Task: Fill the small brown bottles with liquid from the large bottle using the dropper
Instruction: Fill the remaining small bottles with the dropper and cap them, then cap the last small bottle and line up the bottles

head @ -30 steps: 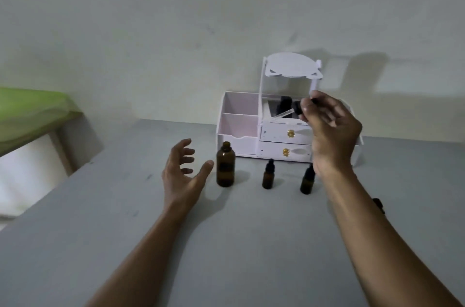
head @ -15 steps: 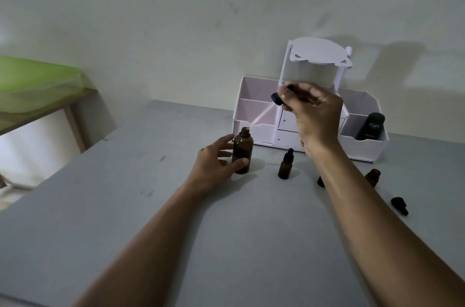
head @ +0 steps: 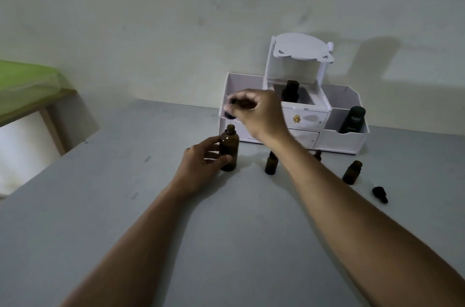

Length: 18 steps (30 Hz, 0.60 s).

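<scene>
The large brown bottle (head: pixel 229 148) stands open on the grey table (head: pixel 226 231), and my left hand (head: pixel 201 164) grips its side. My right hand (head: pixel 256 113) hovers just above its mouth, fingers pinched on the dropper's black bulb (head: pixel 230 115); the hand is blurred and the glass tube cannot be made out. One small brown bottle (head: pixel 271 163) stands to the right of the large one, a second (head: pixel 317 155) peeks out behind my right forearm, and a third (head: pixel 352 172) stands open farther right.
A white desk organiser (head: pixel 342 139) with drawers sits against the wall, holding a dark bottle (head: pixel 290 91) and a black tube (head: pixel 352 120). A loose black dropper cap (head: pixel 380 194) lies at the right. A green-covered surface (head: pixel 27 85) is off the table's left edge.
My right hand has swung left and down with the dropper, from in front of the organiser to just above the large bottle's mouth. My left hand keeps its hold on that bottle.
</scene>
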Available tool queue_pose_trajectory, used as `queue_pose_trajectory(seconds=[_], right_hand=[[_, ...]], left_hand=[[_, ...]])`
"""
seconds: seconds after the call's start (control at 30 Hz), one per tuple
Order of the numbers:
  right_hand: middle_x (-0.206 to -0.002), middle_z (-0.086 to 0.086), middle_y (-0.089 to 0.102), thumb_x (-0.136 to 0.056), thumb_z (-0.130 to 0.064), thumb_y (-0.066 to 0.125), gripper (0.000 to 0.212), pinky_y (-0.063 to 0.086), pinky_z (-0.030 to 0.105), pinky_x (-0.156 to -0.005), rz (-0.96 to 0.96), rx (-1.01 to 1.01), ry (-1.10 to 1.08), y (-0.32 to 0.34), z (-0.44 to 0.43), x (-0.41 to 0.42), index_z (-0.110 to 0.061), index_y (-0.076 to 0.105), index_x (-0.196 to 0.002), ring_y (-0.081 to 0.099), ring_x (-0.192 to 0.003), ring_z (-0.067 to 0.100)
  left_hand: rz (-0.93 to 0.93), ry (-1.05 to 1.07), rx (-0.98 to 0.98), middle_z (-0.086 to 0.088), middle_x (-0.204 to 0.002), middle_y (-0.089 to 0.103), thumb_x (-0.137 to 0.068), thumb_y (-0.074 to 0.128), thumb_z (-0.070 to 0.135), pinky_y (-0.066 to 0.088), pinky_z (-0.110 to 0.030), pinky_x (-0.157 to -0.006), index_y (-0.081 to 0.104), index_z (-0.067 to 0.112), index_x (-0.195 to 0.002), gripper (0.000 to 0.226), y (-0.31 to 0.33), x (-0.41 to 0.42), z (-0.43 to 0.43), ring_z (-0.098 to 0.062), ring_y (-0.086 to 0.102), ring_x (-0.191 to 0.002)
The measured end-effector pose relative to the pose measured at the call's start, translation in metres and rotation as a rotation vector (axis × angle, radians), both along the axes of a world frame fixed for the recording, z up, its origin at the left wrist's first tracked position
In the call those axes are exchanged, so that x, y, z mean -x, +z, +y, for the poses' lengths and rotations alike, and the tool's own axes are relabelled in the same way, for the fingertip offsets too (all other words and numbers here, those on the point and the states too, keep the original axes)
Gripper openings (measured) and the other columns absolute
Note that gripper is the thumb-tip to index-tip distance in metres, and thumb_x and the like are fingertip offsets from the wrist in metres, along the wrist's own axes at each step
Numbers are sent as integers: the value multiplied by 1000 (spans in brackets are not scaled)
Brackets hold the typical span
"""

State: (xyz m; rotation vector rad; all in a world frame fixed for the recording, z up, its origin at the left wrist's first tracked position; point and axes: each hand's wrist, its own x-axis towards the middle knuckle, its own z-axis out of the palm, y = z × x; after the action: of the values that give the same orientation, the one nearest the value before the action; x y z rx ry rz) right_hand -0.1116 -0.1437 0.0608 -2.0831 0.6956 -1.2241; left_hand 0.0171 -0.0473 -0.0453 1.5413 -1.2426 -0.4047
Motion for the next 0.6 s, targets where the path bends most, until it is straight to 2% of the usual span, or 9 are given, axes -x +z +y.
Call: queue_pose_trajectory(seconds=[0.1,0.17,0.27,0.33,0.4,0.47,0.53,0.6], right_hand=[[-95,5,77,-79,-19,83,21,57,23,-84,87,-31,-54,-19,6,-2,-11,78,-98,72,-85,12],[-97,3,76,-80,-22,82,25,55,20,-81,92,-35,-88,-25,12,-1,-13,77,-103,70,-84,11],[-104,0,73,-80,-30,82,42,57,21,-78,70,-63,-86,-24,21,12,-18,70,-118,69,-85,12],[-107,-3,72,-81,-31,81,44,54,15,-77,-10,-23,-109,-22,24,32,-20,68,-121,67,-88,11],[-106,-4,72,-82,-27,79,38,54,14,-73,-118,58,-164,-21,23,68,-21,69,-119,67,-89,10],[-102,-2,73,-85,-21,78,32,55,19,-68,-212,97,-250,-24,17,115,-20,71,-116,68,-89,10],[-99,-2,73,-86,-17,77,30,53,17,-70,-260,69,-370,-32,11,168,-17,71,-115,67,-88,5],[-96,-7,71,-86,-12,75,31,54,20,-73,-235,-24,-494,-45,3,220,-19,70,-116,65,-86,0]], left_hand=[[-24,9,0,6,-107,73,-86,79,19,53,-8,-75,61,28,-135,53,0,1,-1,10,70,-86],[-46,15,-13,7,-107,72,-85,80,21,57,-15,-82,59,28,-137,57,1,1,1,11,69,-85],[-35,69,3,3,-117,70,-79,85,30,58,-29,-90,49,32,-145,76,3,2,4,-6,70,-101],[-94,149,102,-1,-119,70,-77,85,34,57,-31,-88,46,29,-147,80,6,4,8,-13,68,-106],[-166,244,233,-3,-114,71,-79,84,34,58,-29,-82,50,24,-142,73,13,12,15,-15,69,-99],[-202,307,334,-2,-102,72,-81,82,28,56,-20,-77,56,20,-135,61,19,23,21,-17,70,-87],[-232,287,377,-1,-90,71,-82,82,16,51,-10,-75,62,17,-125,48,23,44,25,-18,70,-77],[-244,216,396,1,-77,69,-81,82,11,49,-9,-73,68,17,-111,33,22,73,26,-13,68,-69]])
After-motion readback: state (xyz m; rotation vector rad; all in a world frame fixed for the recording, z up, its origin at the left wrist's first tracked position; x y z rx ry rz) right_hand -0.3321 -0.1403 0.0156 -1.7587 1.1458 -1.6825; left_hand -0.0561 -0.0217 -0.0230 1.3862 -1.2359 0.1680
